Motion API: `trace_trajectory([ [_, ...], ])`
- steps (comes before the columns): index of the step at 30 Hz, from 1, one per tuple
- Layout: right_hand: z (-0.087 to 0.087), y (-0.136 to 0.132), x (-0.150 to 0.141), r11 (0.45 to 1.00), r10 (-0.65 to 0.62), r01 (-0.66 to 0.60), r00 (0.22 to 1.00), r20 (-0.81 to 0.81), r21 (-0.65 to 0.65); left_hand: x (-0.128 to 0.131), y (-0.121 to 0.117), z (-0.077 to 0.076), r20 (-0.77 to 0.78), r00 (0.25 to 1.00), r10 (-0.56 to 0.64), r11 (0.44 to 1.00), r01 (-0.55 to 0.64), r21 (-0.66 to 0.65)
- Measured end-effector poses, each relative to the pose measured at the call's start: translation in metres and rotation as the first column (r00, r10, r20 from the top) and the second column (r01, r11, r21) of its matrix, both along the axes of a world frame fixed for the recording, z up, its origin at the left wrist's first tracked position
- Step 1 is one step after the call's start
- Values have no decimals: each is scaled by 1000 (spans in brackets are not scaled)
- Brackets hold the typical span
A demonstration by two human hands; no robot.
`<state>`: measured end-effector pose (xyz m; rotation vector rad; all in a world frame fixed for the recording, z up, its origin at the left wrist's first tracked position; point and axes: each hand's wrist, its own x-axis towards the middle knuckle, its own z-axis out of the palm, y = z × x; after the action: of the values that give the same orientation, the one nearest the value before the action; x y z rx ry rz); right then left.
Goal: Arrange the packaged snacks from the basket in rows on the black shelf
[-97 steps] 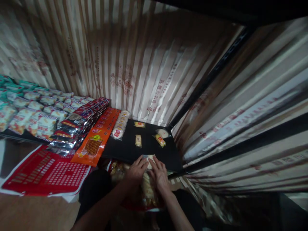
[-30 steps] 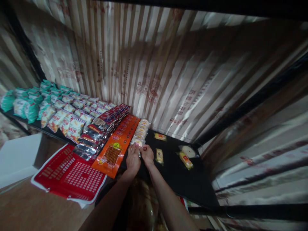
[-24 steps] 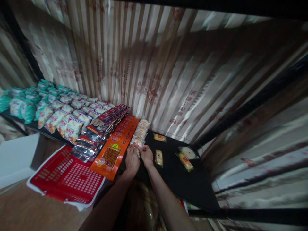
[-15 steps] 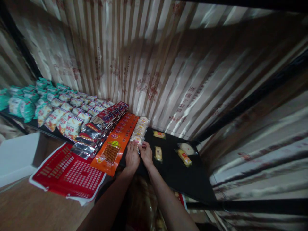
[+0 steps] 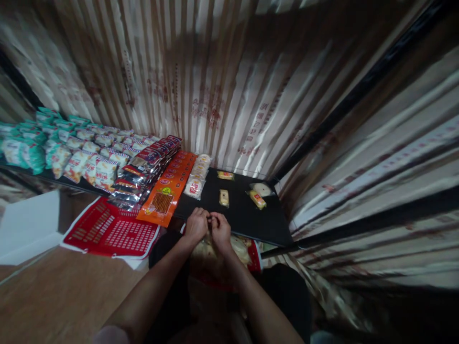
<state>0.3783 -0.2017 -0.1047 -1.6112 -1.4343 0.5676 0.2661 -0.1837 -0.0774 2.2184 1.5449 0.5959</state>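
My left hand [image 5: 197, 225] and my right hand [image 5: 220, 230] are close together at the front edge of the black shelf [image 5: 247, 220]. Both have curled fingers, with fingertips nearly meeting; whatever they may pinch is hidden. Below them is a red basket [image 5: 256, 258] holding clear-wrapped pale items [image 5: 204, 251]. Beyond my left hand lies a row of white round wrapped packets [image 5: 195, 187], beside an orange packet of brown sticks [image 5: 165, 198]. Small yellow-wrapped cakes [image 5: 224, 198] lie apart on the shelf beyond my right hand, with a white round packet [image 5: 263, 189] further right.
To the left are dark red and silver packets [image 5: 143, 167], white snack bags [image 5: 100, 172] and green bags [image 5: 32, 155]. An empty red basket [image 5: 118, 234] and a white box [image 5: 28, 227] stand at lower left. A printed curtain [image 5: 222, 86] hangs behind; a black pole [image 5: 344, 100] slants at right.
Both hands have drawn back from the near end of the white packet row to the shelf's front edge, above the basket. The view has shifted, showing more of that basket and my legs.
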Motion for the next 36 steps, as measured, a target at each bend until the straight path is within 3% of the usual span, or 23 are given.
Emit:
trace_trajectory([
  [3,-9,-33,17,999,39,-38,988,147,-8,5,-28,-8,-60,996,-65,994,59,-91],
  [7,-20,-58,33,988,102,-48,918,383,-147,11,-48,-22,-166,984,-67,987,40,-158],
  [11,-24,-63,34,949,235,-108,868,437,-295,12,-49,-30,-185,982,-50,962,-3,-274],
  [18,-33,-72,30,954,191,-45,854,484,-297,9,-46,-33,-155,987,-42,941,-13,-337],
  [26,-39,-70,31,962,131,-38,934,331,-272,15,-42,-35,-152,988,18,938,-69,-340],
  [32,-29,-68,31,983,34,-17,995,91,-180,7,-51,-19,-130,991,-11,974,-19,-225],
  [36,-16,-66,32,995,41,-43,999,-21,-92,-3,-53,-8,-65,998,-16,982,3,-188],
])
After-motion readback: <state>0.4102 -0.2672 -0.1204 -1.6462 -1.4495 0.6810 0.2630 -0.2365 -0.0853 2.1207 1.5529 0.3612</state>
